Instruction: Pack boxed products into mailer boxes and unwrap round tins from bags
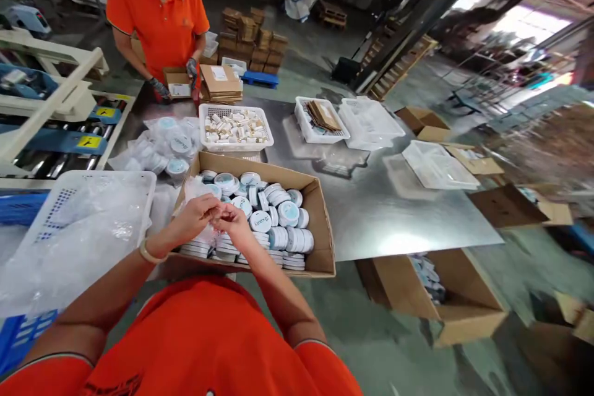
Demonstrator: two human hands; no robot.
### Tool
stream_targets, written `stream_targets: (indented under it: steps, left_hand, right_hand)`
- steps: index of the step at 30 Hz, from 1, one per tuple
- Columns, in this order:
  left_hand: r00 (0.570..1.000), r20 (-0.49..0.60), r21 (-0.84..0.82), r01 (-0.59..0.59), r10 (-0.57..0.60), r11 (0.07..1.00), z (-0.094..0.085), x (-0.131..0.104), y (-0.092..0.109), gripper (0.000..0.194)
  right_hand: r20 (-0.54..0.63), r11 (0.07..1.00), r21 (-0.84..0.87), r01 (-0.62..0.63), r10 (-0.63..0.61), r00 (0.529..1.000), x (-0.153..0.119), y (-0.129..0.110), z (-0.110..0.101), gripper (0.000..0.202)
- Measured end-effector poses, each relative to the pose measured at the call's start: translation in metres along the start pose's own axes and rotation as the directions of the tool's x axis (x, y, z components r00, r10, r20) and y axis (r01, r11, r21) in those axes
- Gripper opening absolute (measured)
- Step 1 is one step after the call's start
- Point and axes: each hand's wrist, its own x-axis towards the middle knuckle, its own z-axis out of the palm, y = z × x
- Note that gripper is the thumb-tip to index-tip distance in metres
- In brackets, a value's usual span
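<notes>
Containers [260,221], flat, round and white with pale blue labels, pretty much fill an open cardboard box [323,232] sitting at the near edge of the metal table [371,213], toward its left end. Some lids carry lettering that looks like "Beauty". Both hands are over the left part of that box: left hand [197,215], with a pale bangle [149,253] on the wrist, and right hand [236,224], fingertips just about meeting. Left one's got a bit of clear plastic bag [210,236] pinched, and the right is pinching at it too; the fingers hide whether anything's inside.

Just left of the box there's a white basket [106,177] heaped with clear bags [88,219]. Behind the box, near the table's far left corner, bagged containers [179,145] lie piled beside a white basket of little bottles [232,127]. At the far edge, a co-worker in an orange shirt [162,31] has gloved hands on a small carton [178,83], next to stacked flat cardboard [220,83]. White plastic trays [439,164] sit near the right edge.
</notes>
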Motion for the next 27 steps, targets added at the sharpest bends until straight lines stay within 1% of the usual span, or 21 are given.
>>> stream_targets:
  steps: [1,2,3,4,5,6,7,9,11,13,15,17,18,19,21,23,24,25,26,27]
  left_hand:
    - [0.998,-0.051,-0.013,0.042,-0.042,0.999,0.008,-0.003,0.002,0.015]
    - [0.991,-0.104,-0.024,0.085,-0.088,0.996,0.015,-0.007,0.004,0.025]
    - [0.98,-0.148,-0.037,0.127,-0.131,0.991,0.023,-0.011,0.005,0.04]
    - [0.969,-0.178,-0.052,0.164,-0.171,0.985,0.029,-0.015,0.006,0.051]
    - [0.959,-0.195,-0.074,0.195,-0.206,0.978,0.034,-0.018,0.005,0.054]
    - [0.951,-0.203,-0.106,0.218,-0.236,0.97,0.038,-0.02,0.003,0.05]
    - [0.943,-0.206,-0.148,0.235,-0.262,0.961,0.04,-0.021,0.0,0.042]
    - [0.927,-0.223,-0.231,0.25,-0.302,0.94,0.038,-0.016,-0.011,0.026]
    - [0.913,-0.249,-0.267,0.257,-0.324,0.929,0.031,-0.008,-0.024,0.021]
    - [0.913,-0.259,-0.245,0.255,-0.317,0.935,0.023,0.0,-0.035,0.016]
    - [0.939,-0.241,-0.15,0.213,-0.245,0.965,0.016,0.006,-0.04,0.008]
    - [0.97,-0.198,0.033,0.154,-0.144,0.988,0.012,0.007,-0.038,0.019]
    - [0.98,-0.165,0.151,0.133,-0.108,0.979,0.011,0.006,-0.035,0.025]
    - [0.988,-0.125,0.266,0.121,-0.09,0.956,0.011,0.005,-0.031,0.028]
    - [0.994,-0.055,0.425,0.107,-0.092,0.899,0.015,0.003,-0.018,0.026]
    - [0.995,-0.006,0.514,0.09,-0.102,0.853,0.022,0.001,-0.004,0.018]
    - [0.994,0.009,0.55,0.089,-0.112,0.831,0.026,0.001,0.002,0.017]
    - [0.991,0.018,0.588,0.097,-0.132,0.803,0.028,0.0,0.008,0.018]
    - [0.987,0.021,0.629,0.112,-0.161,0.769,0.03,0.0,0.012,0.021]
    - [0.981,0.019,0.663,0.131,-0.191,0.737,0.03,0.0,0.015,0.025]
  right_hand:
    - [-0.053,0.999,0.042,0.0,0.002,0.999,-0.001,0.005,0.0,0.059]
    - [-0.114,0.996,0.082,0.016,-0.006,0.993,-0.001,0.009,-0.001,0.061]
    - [-0.16,0.993,0.116,0.031,-0.012,0.987,-0.002,0.013,-0.002,0.063]
    - [-0.178,0.99,0.139,0.035,-0.01,0.984,-0.002,0.016,-0.003,0.065]
    - [-0.167,0.989,0.149,0.023,0.003,0.986,-0.003,0.018,-0.006,0.065]
    - [-0.14,0.989,0.145,0.001,0.019,0.99,-0.003,0.018,-0.009,0.065]
    - [-0.116,0.992,0.124,-0.019,0.033,0.993,-0.002,0.017,-0.014,0.064]
    - [-0.101,0.999,0.031,-0.034,0.037,0.994,0.0,0.009,-0.025,0.061]
    - [-0.094,0.987,-0.146,-0.064,0.051,0.994,0.005,-0.002,-0.039,0.057]
    - [-0.078,0.915,-0.38,-0.137,0.116,0.99,0.011,-0.015,-0.054,0.052]
    - [-0.09,0.788,-0.574,-0.224,0.211,0.973,0.02,-0.026,-0.067,0.042]
    - [-0.198,0.649,-0.697,-0.305,0.234,0.952,0.032,-0.033,-0.08,0.029]
    - [-0.28,0.584,-0.733,-0.349,0.208,0.937,0.038,-0.035,-0.085,0.027]
    - [-0.37,0.514,-0.76,-0.397,0.161,0.915,0.046,-0.036,-0.089,0.036]
    - [-0.516,0.401,-0.773,-0.492,0.053,0.855,0.06,-0.032,-0.093,0.062]
    - [-0.602,0.337,-0.751,-0.568,0.004,0.799,0.072,-0.023,-0.092,0.08]
    - [-0.624,0.306,-0.746,-0.592,-0.007,0.782,0.076,-0.019,-0.091,0.084]
    - [-0.63,0.274,-0.751,-0.601,-0.022,0.777,0.08,-0.014,-0.091,0.084]
    - [-0.622,0.241,-0.766,-0.596,-0.044,0.782,0.082,-0.011,-0.092,0.08]
    - [-0.598,0.207,-0.792,-0.574,-0.072,0.798,0.083,-0.009,-0.094,0.074]
